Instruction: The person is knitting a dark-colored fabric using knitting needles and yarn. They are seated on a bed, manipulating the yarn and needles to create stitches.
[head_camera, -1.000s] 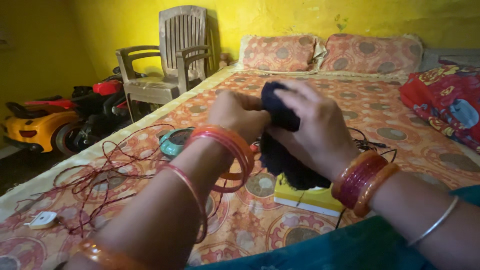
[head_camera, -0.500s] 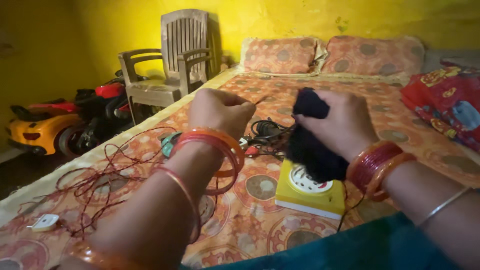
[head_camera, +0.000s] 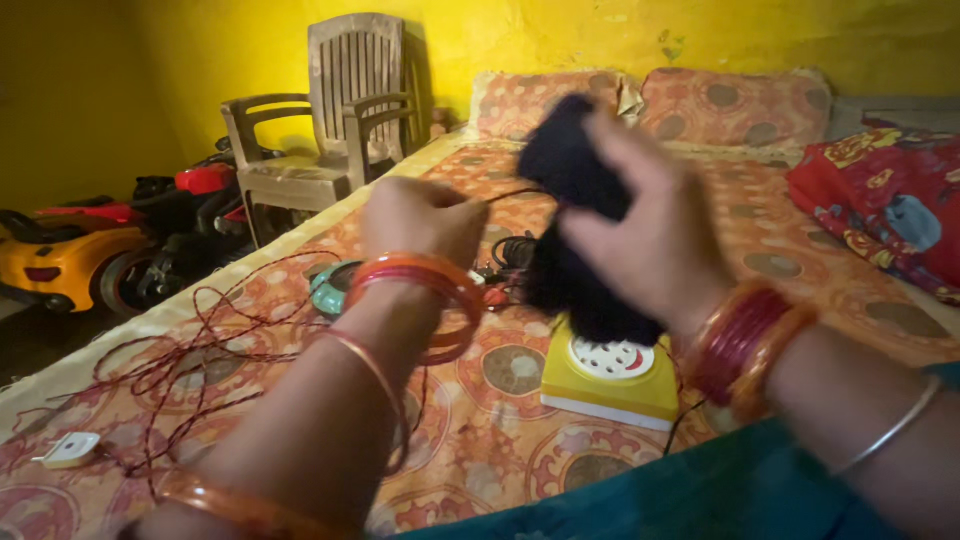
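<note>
1. Your right hand (head_camera: 650, 235) is clamped around a dark yarn bundle (head_camera: 575, 215), raised above the yellow box (head_camera: 612, 375) on the bed (head_camera: 800, 250).
2. Your left hand (head_camera: 420, 220) has its fingers pinched together on a dark strand (head_camera: 515, 193) running from the bundle.
3. Step looks like drawing out thread; the next pull needs steady tension.

— What is the right hand (head_camera: 650, 240) gripping?

— A dark bundle (head_camera: 575, 215) that is looking like matt, fuzzy yarn, with a thin strand (head_camera: 510, 193) running to the left hand (head_camera: 420, 220) at its nine o'clock.

— And below it?

— A yellow box (head_camera: 610, 375) is showing smooth, slightly glossy plastic (its round white face looks the same). The bangles (head_camera: 745, 345) are shining like glossy plastic or glass, the bedsheet (head_camera: 500, 440) is lying as matt printed cloth, and the chair (head_camera: 330, 130) at eleven o'clock is looking like dull moulded plastic.
</note>
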